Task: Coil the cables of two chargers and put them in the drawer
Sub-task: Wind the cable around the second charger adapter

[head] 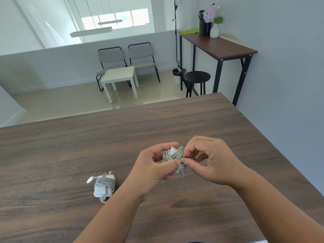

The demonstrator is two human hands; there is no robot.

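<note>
Over the middle of the desk [175, 120], toward its near edge: left hand [154, 165] curled round a white charger [173, 150] with grey cable [172, 157] wound over it, thumb pressed across the front of the bundle, fingers wrapped behind. Held up off the wood, not resting on it. Right hand [208, 160] right beside it, thumb and forefinger pinched on the loose cable end at the bundle's right side, other fingers bent and tucked in. Bit of frayed strand poking out under the bundle.

Second charger [104, 185] lying flat on the desk nearer the left, well apart from both hands, cable already wrapped round its white block, small white plug [89, 179] sticking out at its upper left, one loop hanging off its near end.

Past the far edge of the desk: low white table [121, 74], two grey chairs [126, 58] behind it, black stool [196, 77], tall side table [228, 46] with a vase of flowers [213, 21]. No drawer to be seen from this angle.
</note>
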